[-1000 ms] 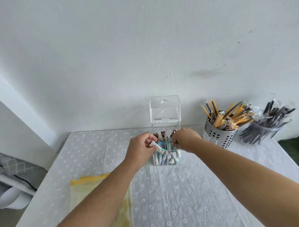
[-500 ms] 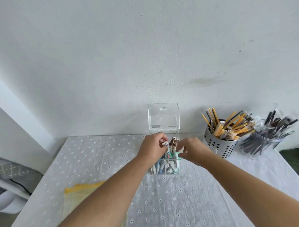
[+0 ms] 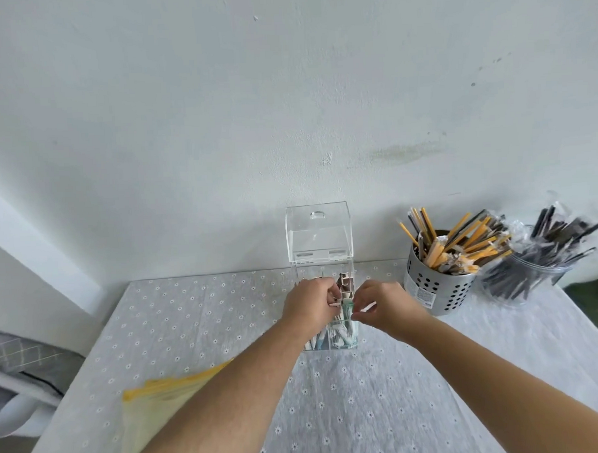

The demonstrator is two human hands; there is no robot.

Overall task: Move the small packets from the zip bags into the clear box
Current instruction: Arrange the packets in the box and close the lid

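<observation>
Packets stand in the clear box, lid raised, on the worktop. Left hand, grip closed, pinches 1 pale packet above it; right hand pinches 1 green packet. A zip bag lies near left.

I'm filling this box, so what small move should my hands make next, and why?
Probably lower and release: left hand and right hand pinch small paper packets at the open mouth of the clear plastic box, which already holds others.
</observation>
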